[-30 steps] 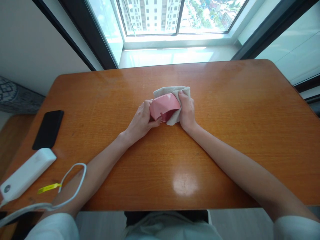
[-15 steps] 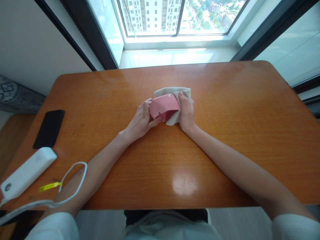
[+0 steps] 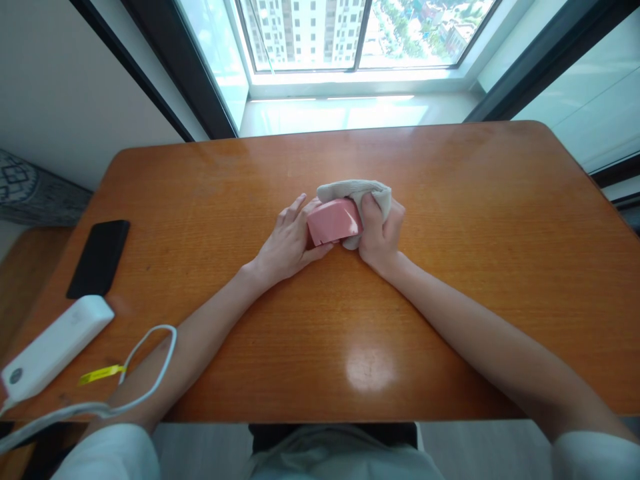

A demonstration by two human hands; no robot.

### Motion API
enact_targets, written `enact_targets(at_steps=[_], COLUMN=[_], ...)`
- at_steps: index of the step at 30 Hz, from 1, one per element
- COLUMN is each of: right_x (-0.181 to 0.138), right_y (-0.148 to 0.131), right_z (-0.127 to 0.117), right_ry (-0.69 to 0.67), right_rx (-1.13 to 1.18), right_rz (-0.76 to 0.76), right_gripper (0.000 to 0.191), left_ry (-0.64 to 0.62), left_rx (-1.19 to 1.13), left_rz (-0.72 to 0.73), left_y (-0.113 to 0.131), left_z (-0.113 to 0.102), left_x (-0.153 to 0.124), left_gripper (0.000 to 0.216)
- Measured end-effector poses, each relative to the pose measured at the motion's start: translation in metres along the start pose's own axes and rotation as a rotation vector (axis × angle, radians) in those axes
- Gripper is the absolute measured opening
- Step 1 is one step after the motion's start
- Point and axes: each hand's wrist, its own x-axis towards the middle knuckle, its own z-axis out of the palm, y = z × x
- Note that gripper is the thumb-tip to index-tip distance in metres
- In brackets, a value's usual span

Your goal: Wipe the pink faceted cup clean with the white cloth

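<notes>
A small pink bowl (image 3: 333, 221) lies tipped on its side in the middle of the orange wooden table (image 3: 450, 200). My left hand (image 3: 287, 240) cups its left side, thumb under it and fingers stretched along its back. My right hand (image 3: 381, 227) is closed around a beige cloth (image 3: 350, 190), which wraps over the top and right side of the bowl. The bowl's inside is hidden from me.
A black phone (image 3: 98, 257) lies flat at the table's left edge. Nearer to me on the left sit a white power bank (image 3: 53, 348) and its white cable (image 3: 145, 387) with a yellow tag. A window sill runs beyond the table's far edge.
My right hand has bunched the cloth and closed tighter over the bowl's top and right side. The bowl has turned, showing less of itself. My left fingers have stretched out.
</notes>
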Motion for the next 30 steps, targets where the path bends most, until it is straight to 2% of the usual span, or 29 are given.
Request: enact_targets(at_steps=[4, 9, 13, 17, 20, 25, 30], right_x=[0.012, 0.026, 0.025, 0.02, 0.021, 0.027, 0.018], right_y=[-0.013, -0.032, -0.044, -0.05, -0.049, -0.044, -0.054], right_z=[-0.008, -0.012, -0.01, -0.006, -0.007, -0.011, -0.003], right_ry=[-0.087, -0.318, -0.43, -0.459, -0.449, -0.436, -0.475], right_rx=[-0.217, -0.528, -0.689, -0.773, -0.796, -0.777, -0.844], right_rz=[-0.213, -0.318, -0.427, -0.499, -0.498, -0.451, -0.544], right_gripper=[0.049, 0.041, 0.036, 0.031, 0.032, 0.034, 0.031], left_ry=[-0.025, -0.032, -0.011, 0.033, 0.067, 0.188, 0.262], left_rx=[0.021, 0.044, 0.055, 0.077, 0.085, -0.02, -0.064], left_rz=[-0.032, -0.001, 0.01, -0.006, -0.027, -0.031, 0.061], left_y=[0.002, 0.001, 0.0, 0.001, 0.002, 0.004, 0.004], left_z=[0.001, 0.004, 0.006, 0.01, 0.011, 0.004, 0.0], left_x=[0.002, 0.004, 0.004, 0.004, 0.005, 0.005, 0.002], left_gripper=[0.084, 0.08, 0.085, 0.096, 0.102, 0.095, 0.073])
